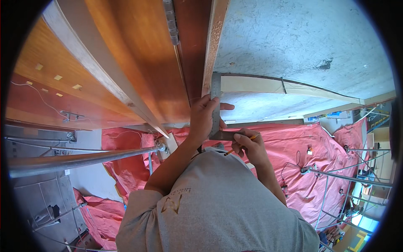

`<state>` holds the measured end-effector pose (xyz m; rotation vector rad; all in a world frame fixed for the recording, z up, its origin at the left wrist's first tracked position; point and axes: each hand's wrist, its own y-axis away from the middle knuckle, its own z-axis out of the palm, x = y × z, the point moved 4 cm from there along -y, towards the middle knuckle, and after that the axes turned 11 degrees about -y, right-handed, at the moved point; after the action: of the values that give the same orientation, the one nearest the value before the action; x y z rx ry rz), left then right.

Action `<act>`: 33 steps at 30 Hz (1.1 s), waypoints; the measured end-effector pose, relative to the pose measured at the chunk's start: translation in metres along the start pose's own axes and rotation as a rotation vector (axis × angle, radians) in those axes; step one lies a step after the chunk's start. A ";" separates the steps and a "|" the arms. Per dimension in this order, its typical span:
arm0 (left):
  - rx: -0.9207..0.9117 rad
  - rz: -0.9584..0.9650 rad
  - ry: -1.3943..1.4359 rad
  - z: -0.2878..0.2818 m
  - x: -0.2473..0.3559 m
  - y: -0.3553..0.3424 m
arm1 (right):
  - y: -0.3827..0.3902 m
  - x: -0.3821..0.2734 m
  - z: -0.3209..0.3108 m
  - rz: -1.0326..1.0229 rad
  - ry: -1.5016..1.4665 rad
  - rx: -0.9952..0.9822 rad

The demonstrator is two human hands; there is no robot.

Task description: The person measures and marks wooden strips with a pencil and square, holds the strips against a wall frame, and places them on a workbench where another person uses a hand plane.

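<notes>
From where I stand, the metal square (pixel 215 119) is upright in front of the person's chest, its long arm reaching up beside the raw wooden edge (pixel 213 50) and the pale blue panel (pixel 294 42). The left hand (pixel 201 119) is closed around that long arm, one finger sticking out across it; the right hand (pixel 252 148) pinches the short arm low down and has a pencil (pixel 229 152) tucked between its fingers. I can't tell whether the metal sits flush on the wood. If it doesn't, any reading could come out skewed. The right hand worries me more: sharing its grip, it could nudge the square out of line or let the pencil slip onto the red sheeting (pixel 302 143) below. A loosened left hand could let the upper end swing.
</notes>
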<state>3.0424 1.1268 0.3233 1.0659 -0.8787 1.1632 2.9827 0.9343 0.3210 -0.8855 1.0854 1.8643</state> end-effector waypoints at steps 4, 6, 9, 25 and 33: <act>-0.001 -0.001 0.002 0.000 -0.002 -0.001 | -0.001 0.000 -0.002 0.000 0.002 -0.007; 0.014 -0.012 -0.005 0.000 0.000 0.000 | -0.001 0.000 -0.001 0.000 0.006 0.000; 0.017 -0.023 0.000 0.000 0.001 0.000 | -0.002 0.000 -0.001 -0.002 0.006 -0.002; 0.021 -0.036 0.033 0.002 0.002 0.000 | 0.004 -0.045 -0.059 -0.311 -0.085 0.068; 0.032 -0.056 0.019 0.002 0.004 0.001 | 0.002 -0.084 -0.049 -0.458 -0.062 0.093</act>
<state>3.0424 1.1263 0.3279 1.0974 -0.8131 1.1423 3.0267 0.8660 0.3743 -0.9256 0.8388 1.4408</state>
